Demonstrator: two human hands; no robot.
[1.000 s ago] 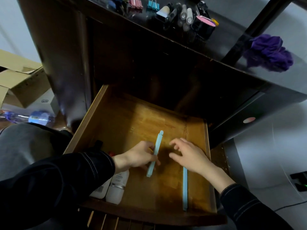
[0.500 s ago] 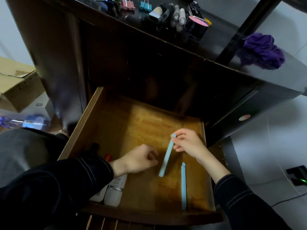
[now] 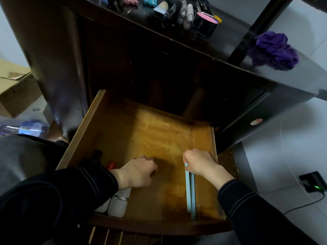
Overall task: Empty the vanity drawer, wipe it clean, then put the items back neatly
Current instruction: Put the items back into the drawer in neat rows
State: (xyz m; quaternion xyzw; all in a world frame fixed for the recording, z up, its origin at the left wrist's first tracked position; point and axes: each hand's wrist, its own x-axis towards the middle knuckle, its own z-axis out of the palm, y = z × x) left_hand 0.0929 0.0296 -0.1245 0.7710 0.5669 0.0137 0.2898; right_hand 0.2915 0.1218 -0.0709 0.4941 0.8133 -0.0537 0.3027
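The wooden vanity drawer (image 3: 85,131) stands pulled out below the dark vanity top. Two light blue strips lie side by side along its right side: my right hand (image 3: 200,162) pinches the top end of the left strip (image 3: 188,191), which rests against the other strip (image 3: 193,198). My left hand (image 3: 138,172) hovers curled over the drawer's lower left with nothing visible in it. Under my left wrist lie white bottles (image 3: 119,203), a red-tipped item (image 3: 111,165) and a dark item (image 3: 96,155), partly hidden by my sleeve.
On the vanity top sit binder clips (image 3: 149,0), several cosmetic tubes (image 3: 184,11), a round pink-lidded tin (image 3: 206,22) and a purple cloth (image 3: 274,50). A cardboard box (image 3: 14,91) and a plastic bottle (image 3: 30,128) lie at left. A power adapter (image 3: 314,184) is on the floor at right.
My right hand took the blue strip from my left hand and carried it to the right, laying it alongside the second strip. My left hand stayed low in the drawer, now without the strip.
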